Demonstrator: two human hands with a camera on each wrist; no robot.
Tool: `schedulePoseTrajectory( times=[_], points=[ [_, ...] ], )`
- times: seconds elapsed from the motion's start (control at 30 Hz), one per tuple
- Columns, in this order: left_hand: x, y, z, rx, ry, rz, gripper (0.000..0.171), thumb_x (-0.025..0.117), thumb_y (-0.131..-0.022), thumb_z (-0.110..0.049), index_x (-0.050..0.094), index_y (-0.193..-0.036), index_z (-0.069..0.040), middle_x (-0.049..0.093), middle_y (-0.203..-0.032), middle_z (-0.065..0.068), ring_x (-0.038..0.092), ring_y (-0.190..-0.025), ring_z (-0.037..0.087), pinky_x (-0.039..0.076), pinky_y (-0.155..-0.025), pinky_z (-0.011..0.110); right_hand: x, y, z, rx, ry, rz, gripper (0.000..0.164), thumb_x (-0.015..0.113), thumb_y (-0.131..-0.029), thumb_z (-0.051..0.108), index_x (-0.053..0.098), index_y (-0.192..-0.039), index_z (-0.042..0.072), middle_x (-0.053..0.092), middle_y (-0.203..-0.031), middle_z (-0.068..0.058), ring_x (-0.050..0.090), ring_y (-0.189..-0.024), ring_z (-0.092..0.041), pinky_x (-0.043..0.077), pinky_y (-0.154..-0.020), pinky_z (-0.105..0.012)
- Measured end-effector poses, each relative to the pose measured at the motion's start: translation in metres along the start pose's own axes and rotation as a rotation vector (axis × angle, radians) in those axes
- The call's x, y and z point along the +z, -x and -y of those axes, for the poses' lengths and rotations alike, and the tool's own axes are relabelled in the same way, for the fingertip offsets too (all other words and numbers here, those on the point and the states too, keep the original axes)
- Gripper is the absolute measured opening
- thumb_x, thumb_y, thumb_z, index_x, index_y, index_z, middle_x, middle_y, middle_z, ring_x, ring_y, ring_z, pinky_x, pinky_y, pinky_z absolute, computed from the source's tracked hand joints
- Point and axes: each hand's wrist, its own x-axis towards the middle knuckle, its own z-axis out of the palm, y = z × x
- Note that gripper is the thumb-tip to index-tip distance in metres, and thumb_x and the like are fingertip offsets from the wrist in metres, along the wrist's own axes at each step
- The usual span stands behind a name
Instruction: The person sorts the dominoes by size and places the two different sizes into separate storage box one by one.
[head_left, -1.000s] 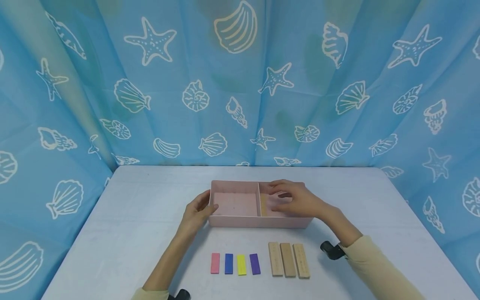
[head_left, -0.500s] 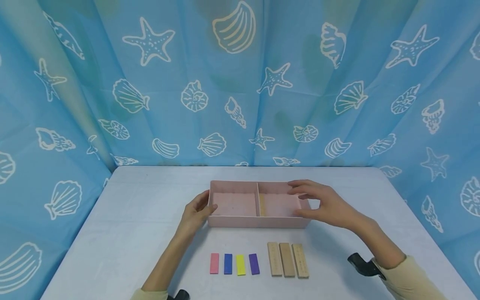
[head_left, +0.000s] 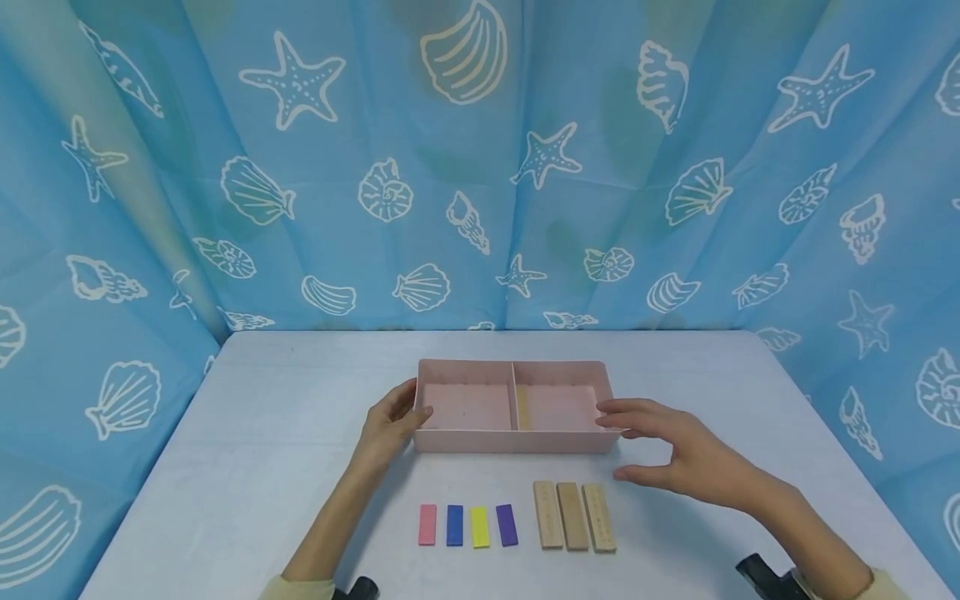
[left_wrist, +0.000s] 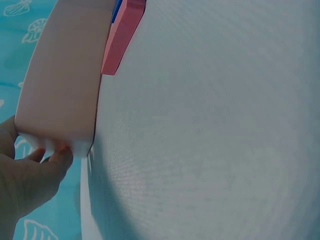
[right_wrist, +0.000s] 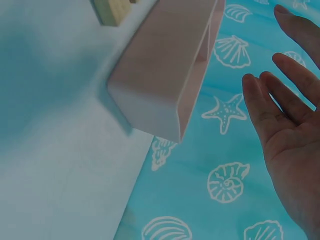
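A pink box [head_left: 513,442] with a divider into two compartments stands on the white table. My left hand [head_left: 392,421] grips its left end, thumb over the rim; in the left wrist view the fingers curl round that end wall. One light wooden block [head_left: 523,408] stands in the right compartment, against the divider. My right hand [head_left: 675,454] hovers by the box's front right corner, fingers spread and holding nothing. The right wrist view shows that hand [right_wrist: 292,135] apart from the box, palm bare.
In front of the box lie a pink block [head_left: 427,525], a blue block [head_left: 454,526], a yellow block [head_left: 480,527] and a purple block [head_left: 507,525]. To their right are three larger wooden blocks [head_left: 573,517]. A blue seashell curtain [head_left: 480,167] hangs behind the table [head_left: 300,375].
My right hand has pulled out of the right compartment, moving right and toward me, past the box's right end. My left hand keeps its grip, and the box stays put.
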Motion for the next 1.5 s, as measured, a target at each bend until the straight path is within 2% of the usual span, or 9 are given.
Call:
schedulePoseTrajectory(
  times=[0.2, 0.33, 0.43, 0.5, 0.73, 0.9, 1.13, 1.3, 1.5],
  points=[
    [0.0, 0.0, -0.002, -0.004, -0.008, -0.002, 0.061, 0.065, -0.096, -0.017, 0.04, -0.15, -0.004, 0.039, -0.154, 0.016, 0.033, -0.143, 0.033, 0.034, -0.113, 0.045, 0.012, 0.016, 0.004, -0.027, -0.039, 0.04, 0.05, 0.077, -0.086, 0.039, 0.06, -0.132, 0.029, 0.053, -0.141, 0.001, 0.058, -0.118, -0.018, 0.056, -0.087, -0.028],
    [0.0, -0.001, -0.002, -0.016, -0.012, -0.01, 0.061, 0.066, -0.096, -0.017, 0.04, -0.15, -0.005, 0.039, -0.154, 0.015, 0.034, -0.143, 0.032, 0.034, -0.113, 0.043, 0.022, 0.023, 0.006, 0.005, -0.039, 0.061, 0.044, 0.078, -0.085, 0.036, 0.063, -0.126, 0.034, 0.054, -0.14, 0.003, 0.054, -0.122, -0.019, 0.056, -0.09, -0.039],
    [0.0, -0.001, -0.003, -0.025, -0.007, -0.011, 0.061, 0.066, -0.096, -0.017, 0.04, -0.15, -0.006, 0.039, -0.154, 0.014, 0.034, -0.143, 0.031, 0.034, -0.113, 0.042, 0.03, 0.028, 0.004, 0.035, -0.05, 0.088, 0.041, 0.079, -0.085, 0.034, 0.065, -0.123, 0.032, 0.055, -0.14, 0.0, 0.052, -0.125, -0.024, 0.053, -0.092, -0.047],
    [0.001, 0.0, -0.002, -0.021, -0.009, -0.008, 0.061, 0.066, -0.096, -0.017, 0.04, -0.15, -0.005, 0.039, -0.154, 0.015, 0.034, -0.143, 0.032, 0.035, -0.112, 0.043, 0.035, 0.031, 0.001, 0.038, -0.048, 0.1, 0.039, 0.078, -0.085, 0.033, 0.066, -0.122, 0.03, 0.055, -0.14, -0.002, 0.052, -0.126, -0.026, 0.053, -0.093, -0.048],
    [0.0, 0.0, -0.001, -0.024, -0.004, -0.01, 0.061, 0.067, -0.095, -0.016, 0.041, -0.149, -0.004, 0.039, -0.154, 0.015, 0.034, -0.143, 0.033, 0.035, -0.112, 0.043, 0.053, 0.038, -0.016, -0.04, -0.023, 0.097, 0.036, 0.077, -0.087, 0.032, 0.066, -0.121, 0.027, 0.056, -0.138, -0.004, 0.054, -0.124, -0.022, 0.053, -0.094, -0.034],
    [0.001, -0.001, -0.001, -0.021, 0.006, -0.009, 0.06, 0.066, -0.096, -0.017, 0.041, -0.149, -0.005, 0.039, -0.154, 0.015, 0.034, -0.143, 0.032, 0.035, -0.112, 0.043, 0.064, 0.041, -0.025, -0.085, -0.018, 0.092, 0.034, 0.076, -0.087, 0.035, 0.065, -0.119, 0.027, 0.057, -0.136, -0.006, 0.056, -0.122, -0.023, 0.053, -0.094, -0.033],
    [-0.001, -0.002, 0.001, -0.002, 0.029, 0.007, 0.06, 0.066, -0.096, -0.016, 0.041, -0.149, -0.004, 0.039, -0.153, 0.016, 0.033, -0.143, 0.033, 0.033, -0.113, 0.043, 0.071, 0.044, -0.029, 0.009, -0.008, 0.146, 0.032, 0.074, -0.087, 0.043, 0.065, -0.116, 0.034, 0.055, -0.138, -0.002, 0.054, -0.124, -0.027, 0.052, -0.097, -0.037],
    [-0.001, -0.002, 0.001, 0.015, 0.041, 0.017, 0.06, 0.066, -0.096, -0.016, 0.041, -0.148, -0.003, 0.04, -0.153, 0.017, 0.033, -0.143, 0.034, 0.033, -0.114, 0.044, 0.075, 0.046, -0.032, 0.022, 0.007, 0.141, 0.033, 0.074, -0.086, 0.045, 0.065, -0.115, 0.033, 0.055, -0.138, -0.002, 0.055, -0.124, -0.027, 0.051, -0.097, -0.038],
    [-0.001, -0.001, 0.0, 0.007, 0.033, 0.008, 0.06, 0.067, -0.095, -0.016, 0.041, -0.148, -0.003, 0.041, -0.152, 0.016, 0.034, -0.143, 0.033, 0.034, -0.113, 0.043, 0.078, 0.046, -0.033, 0.092, -0.009, 0.165, 0.036, 0.076, -0.084, 0.046, 0.065, -0.116, 0.035, 0.052, -0.141, 0.0, 0.052, -0.127, -0.027, 0.049, -0.101, -0.042]
  ],
)
